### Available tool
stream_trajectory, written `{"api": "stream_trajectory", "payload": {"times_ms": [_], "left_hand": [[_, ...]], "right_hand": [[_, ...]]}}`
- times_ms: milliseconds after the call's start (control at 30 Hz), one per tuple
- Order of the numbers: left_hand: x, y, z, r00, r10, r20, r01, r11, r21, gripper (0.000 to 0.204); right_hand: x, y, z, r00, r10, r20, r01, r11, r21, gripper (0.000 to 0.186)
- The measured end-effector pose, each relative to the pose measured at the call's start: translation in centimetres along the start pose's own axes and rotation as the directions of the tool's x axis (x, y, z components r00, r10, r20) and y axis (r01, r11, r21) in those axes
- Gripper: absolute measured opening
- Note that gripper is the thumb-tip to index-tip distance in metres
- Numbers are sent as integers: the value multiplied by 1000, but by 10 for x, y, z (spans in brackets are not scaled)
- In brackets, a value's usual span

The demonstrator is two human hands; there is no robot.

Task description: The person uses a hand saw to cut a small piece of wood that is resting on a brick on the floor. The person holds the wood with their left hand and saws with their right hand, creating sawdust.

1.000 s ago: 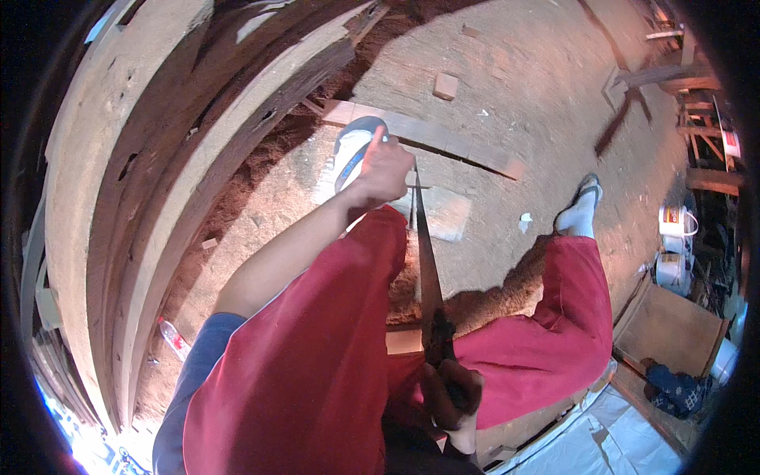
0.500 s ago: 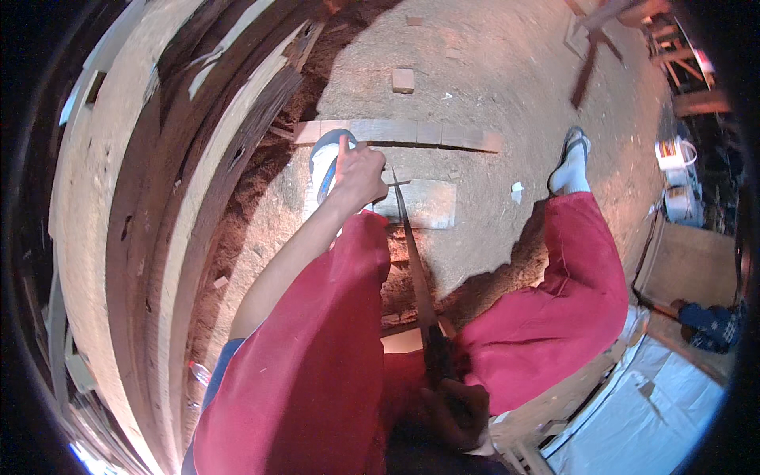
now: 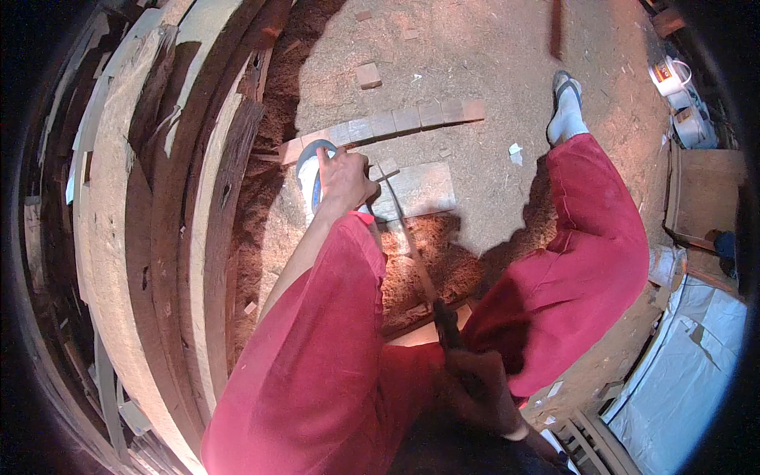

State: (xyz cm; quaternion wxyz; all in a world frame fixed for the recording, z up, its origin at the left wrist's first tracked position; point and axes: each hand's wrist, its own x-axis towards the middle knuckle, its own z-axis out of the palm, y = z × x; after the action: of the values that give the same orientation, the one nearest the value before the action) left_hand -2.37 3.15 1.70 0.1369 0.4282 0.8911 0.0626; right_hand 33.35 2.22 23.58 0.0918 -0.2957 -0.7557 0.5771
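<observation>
In the head view, the right hand (image 3: 483, 388) is gripping the handsaw (image 3: 416, 253) handle with closed fingers, its blade running up and away to the left hand (image 3: 344, 178) (fingers clenched, nearer) pinning the wooden strip (image 3: 396, 123).

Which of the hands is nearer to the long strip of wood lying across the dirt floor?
Left. The left hand is down at the wood strip, by its near end. The right hand is well back by the lap, gripping the saw handle.

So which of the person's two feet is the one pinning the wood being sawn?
The left foot, in a blue-strapped sandal beside the left hand, rests on the strip of wood. The other foot stands apart on bare ground.
</observation>
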Motion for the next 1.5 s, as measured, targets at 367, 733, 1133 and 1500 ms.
{"api": "stream_trajectory", "payload": {"times_ms": [367, 733, 1133, 1500], "left_hand": [[1, 2, -1, 999, -48, 21, 48, 999, 14, 23], [2, 4, -6, 988, -79, 131, 76, 997, 33, 33], [5, 3, -11, 990, -60, 130, 55, 997, 46, 28], [3, -2, -7, 989, -23, 144, 15, 998, 54, 25]], "right_hand": [[-3, 17, 1, 993, 26, -119, -36, 996, -82, 19], [23, 7, -14, 991, 117, 67, -119, 992, 31, 15], [0, 26, 19, 996, 11, -87, -13, 1000, -15, 13], [-1, -8, -9, 961, 271, 59, -273, 962, 26, 32]]}}
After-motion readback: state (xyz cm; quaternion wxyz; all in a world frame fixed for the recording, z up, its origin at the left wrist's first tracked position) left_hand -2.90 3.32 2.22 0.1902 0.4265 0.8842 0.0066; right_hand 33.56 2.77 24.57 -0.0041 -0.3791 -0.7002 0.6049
